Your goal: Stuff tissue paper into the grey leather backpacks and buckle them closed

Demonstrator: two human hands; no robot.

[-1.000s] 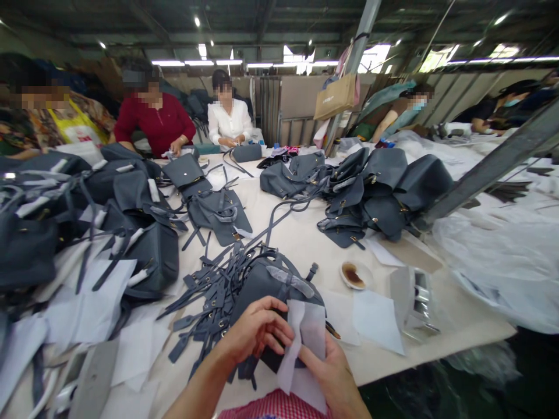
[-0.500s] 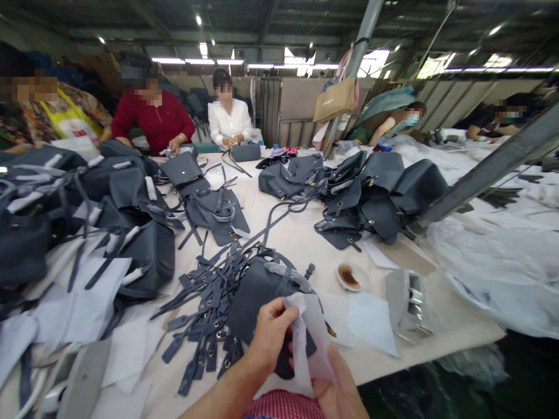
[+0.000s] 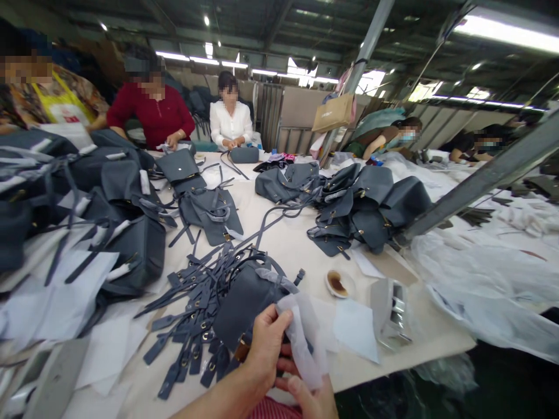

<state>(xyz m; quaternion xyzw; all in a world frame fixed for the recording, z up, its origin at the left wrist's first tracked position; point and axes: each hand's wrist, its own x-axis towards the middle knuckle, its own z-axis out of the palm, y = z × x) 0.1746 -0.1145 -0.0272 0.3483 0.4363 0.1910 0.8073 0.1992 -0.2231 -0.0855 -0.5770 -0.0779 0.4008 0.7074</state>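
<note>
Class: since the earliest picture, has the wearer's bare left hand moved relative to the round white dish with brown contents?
Yes. Judged against the round white dish with brown contents, the bare left hand has moved rightward, closer to it.

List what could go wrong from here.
The thin white sheet pinched in the left hand looks flimsy, so it might crease or tear.

The small dish with something brown in it sits uncovered close to a pale sheet; a knock could leave a stain.

The dark straps lie in a loose, overlapping heap beside the bag, so they could tangle or catch.
</note>
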